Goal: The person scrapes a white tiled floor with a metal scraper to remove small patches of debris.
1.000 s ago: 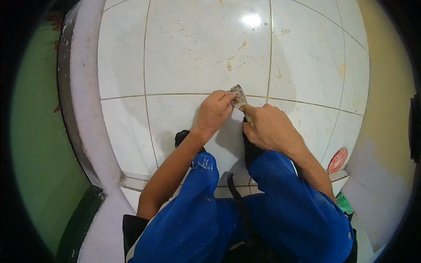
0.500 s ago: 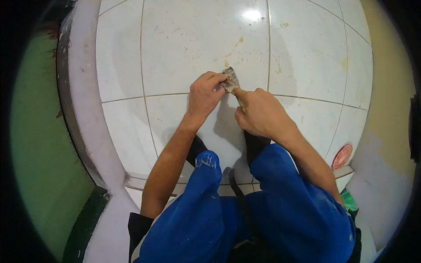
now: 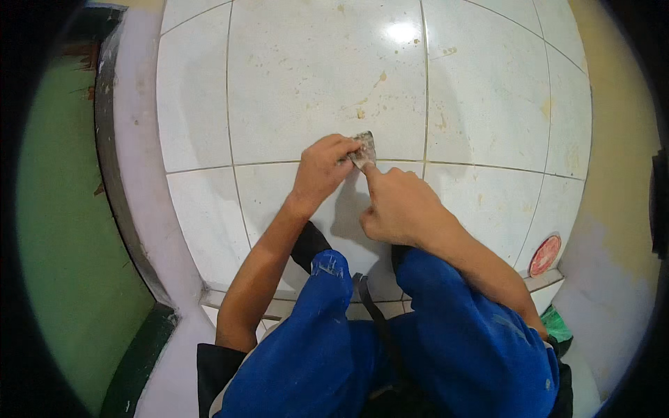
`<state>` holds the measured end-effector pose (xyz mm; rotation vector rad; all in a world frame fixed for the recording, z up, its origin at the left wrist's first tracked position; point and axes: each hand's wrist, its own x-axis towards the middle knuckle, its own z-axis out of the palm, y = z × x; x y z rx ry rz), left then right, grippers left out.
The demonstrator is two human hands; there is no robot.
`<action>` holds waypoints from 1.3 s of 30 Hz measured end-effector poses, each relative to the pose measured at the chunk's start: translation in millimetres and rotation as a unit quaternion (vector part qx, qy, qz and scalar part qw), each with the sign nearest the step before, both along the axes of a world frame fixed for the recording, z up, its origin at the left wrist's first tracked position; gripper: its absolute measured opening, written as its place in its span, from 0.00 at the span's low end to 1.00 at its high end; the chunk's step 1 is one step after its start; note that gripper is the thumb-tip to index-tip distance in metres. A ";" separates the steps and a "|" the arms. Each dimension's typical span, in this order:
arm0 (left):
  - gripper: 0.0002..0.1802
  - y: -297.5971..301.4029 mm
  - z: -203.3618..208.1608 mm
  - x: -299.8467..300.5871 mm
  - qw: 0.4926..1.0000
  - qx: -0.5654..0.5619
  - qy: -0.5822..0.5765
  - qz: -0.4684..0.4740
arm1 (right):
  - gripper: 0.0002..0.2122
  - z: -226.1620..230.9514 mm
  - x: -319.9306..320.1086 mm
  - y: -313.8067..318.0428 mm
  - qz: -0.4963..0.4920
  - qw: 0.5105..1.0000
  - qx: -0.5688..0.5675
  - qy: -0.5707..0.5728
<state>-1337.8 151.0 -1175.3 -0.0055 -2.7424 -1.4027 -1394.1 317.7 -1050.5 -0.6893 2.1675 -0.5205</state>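
My right hand (image 3: 403, 205) is wrapped round the handle of a paint scraper (image 3: 366, 148), with the index finger stretched along toward its blade. The short, wide metal blade is smeared with pale residue and points away from me. At the blade's left edge, my left hand (image 3: 320, 169) has its fingers closed, with thumb and fingertips against the metal. The scraper is over white floor tiles (image 3: 306, 97), near a grout line. Yellowish-brown spots (image 3: 382, 76) mark the tile beyond the blade. The handle is mostly hidden inside my right hand.
My knees in blue trousers (image 3: 306, 341) are bent below my hands. A round red lid-like disc (image 3: 545, 256) lies at the right by the tile edge, with something green (image 3: 555, 324) below it. Walls (image 3: 143, 139) flank the tiles, and a green surface (image 3: 63, 223) lies beyond the left wall.
Both hands and the scraper sit slightly lower in the picture, and the tile lines have shifted down too. The scraper's handle has become more hidden by my right hand.
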 end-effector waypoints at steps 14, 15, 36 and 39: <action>0.19 3.2 -10.2 -20.1 0.999 0.012 0.023 0.027 | 0.28 -7.7 -18.9 1.5 -0.009 0.999 0.022 0.024; 0.19 -0.8 -8.8 -24.5 0.999 0.002 0.028 0.046 | 0.28 -9.5 -18.7 -0.9 -0.021 0.999 0.006 0.043; 0.16 31.5 -4.4 -1.0 0.995 -0.003 0.022 0.094 | 0.28 -9.0 -30.5 10.3 -0.004 1.000 0.012 -0.020; 0.16 23.5 -7.5 -12.3 0.995 -0.034 0.048 0.085 | 0.28 -5.5 -21.3 13.6 -0.027 0.999 0.002 -0.020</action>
